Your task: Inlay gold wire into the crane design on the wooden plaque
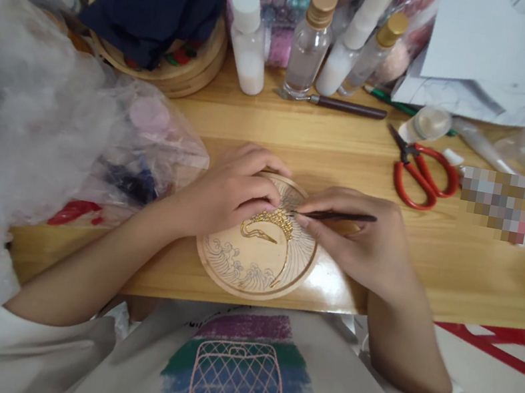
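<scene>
While our left hand [247,184] rests on the wooden disc [252,252] at the front of the table [482,276], its grip unclear, our right hand [357,233] pinches a dark tool [345,217]; gold lines [273,219] trace the bird's head and neck, while waves [253,276] and many feathers [302,244] seem only drawn.

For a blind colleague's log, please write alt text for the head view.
A left hand rests on a round wooden plaque bearing a gold bird; the right hand holds a slim dark tool over it. Red-handled scissors and bottles are farther back.
</scene>
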`<state>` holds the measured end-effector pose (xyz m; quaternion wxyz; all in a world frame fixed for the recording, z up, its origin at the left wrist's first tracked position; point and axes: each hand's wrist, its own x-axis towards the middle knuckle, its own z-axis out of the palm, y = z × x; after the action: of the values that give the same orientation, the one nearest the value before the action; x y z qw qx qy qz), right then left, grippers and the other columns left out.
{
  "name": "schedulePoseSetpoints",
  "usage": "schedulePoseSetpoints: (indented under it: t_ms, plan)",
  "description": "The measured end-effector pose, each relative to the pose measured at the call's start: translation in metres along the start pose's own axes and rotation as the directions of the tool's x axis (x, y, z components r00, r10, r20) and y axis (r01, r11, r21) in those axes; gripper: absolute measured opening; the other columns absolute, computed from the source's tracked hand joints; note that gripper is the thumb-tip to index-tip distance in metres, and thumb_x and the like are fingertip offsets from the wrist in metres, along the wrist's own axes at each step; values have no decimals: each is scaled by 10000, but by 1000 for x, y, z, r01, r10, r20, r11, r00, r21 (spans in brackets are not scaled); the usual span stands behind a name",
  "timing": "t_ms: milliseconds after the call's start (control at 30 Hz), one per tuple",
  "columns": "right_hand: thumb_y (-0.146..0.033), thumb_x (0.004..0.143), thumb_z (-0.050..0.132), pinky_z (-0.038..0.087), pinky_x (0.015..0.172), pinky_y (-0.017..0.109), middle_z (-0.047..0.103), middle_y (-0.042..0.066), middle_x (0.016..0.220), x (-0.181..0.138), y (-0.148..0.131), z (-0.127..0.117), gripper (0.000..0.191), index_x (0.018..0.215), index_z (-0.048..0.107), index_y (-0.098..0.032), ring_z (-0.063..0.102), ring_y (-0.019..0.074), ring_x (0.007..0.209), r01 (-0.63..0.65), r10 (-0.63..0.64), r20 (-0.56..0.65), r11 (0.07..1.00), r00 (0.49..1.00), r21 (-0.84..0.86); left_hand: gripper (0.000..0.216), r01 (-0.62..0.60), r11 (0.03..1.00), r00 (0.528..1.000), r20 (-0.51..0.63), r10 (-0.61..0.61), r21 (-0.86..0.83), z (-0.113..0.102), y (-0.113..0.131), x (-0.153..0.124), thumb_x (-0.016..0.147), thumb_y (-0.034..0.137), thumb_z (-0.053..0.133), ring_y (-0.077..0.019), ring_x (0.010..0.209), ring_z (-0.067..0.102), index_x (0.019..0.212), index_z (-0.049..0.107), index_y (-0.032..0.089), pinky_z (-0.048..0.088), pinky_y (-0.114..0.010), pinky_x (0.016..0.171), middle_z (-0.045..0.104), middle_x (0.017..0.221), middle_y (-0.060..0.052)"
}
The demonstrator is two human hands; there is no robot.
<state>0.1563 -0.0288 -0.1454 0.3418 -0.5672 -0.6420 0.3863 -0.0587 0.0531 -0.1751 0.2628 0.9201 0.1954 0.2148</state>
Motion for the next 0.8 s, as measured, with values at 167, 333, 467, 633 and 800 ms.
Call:
schedulePoseSetpoints:
  t_ms: [167,333,467,633,800]
  plan:
    - [-207,804,753,591,682,287,769,8,862,0,1,1,48,837,753,-242,716,165,771,12,-11,-48,1000,999,15,114,0,1000,1000,5,-1,20,-1,0,0,961,238,564,-204,1092,575,899,658,217,482,-396,958,638,1183,-53]
    - [-223,824,737,587,703,292,775,21,894,1,2,1,44,864,756,-228,720,175,807,13,-14,21,999,1000,48,120,9,1000,1000,4,-9,12,-1,-1,0,958,260,564,-199,1088,571,888,658,238,494,-395,956,640,1185,-39]
    - [-242,833,731,588,711,298,777,28,904,2,3,2,55,876,762,-229,722,184,826,9,-11,27,997,1000,74,131,23,1000,1000,14,-23,6,-1,0,0,962,256,556,-199,1094,570,888,661,231,486,-393,962,638,1187,-43]
    - [-210,828,728,584,728,300,776,29,901,1,5,2,52,863,764,-226,722,183,831,21,-22,12,996,1000,88,120,11,1000,1000,-4,-11,-12,0,0,0,955,240,565,-214,1100,577,888,662,220,479,-404,964,637,1178,-58]
    - [-196,837,715,573,711,286,773,26,871,1,5,2,54,848,762,-221,718,174,810,53,-54,17,997,998,58,77,8,1000,1000,-12,-9,-22,1,-1,-1,935,224,609,-221,1099,575,887,666,203,480,-406,962,633,1175,-68]
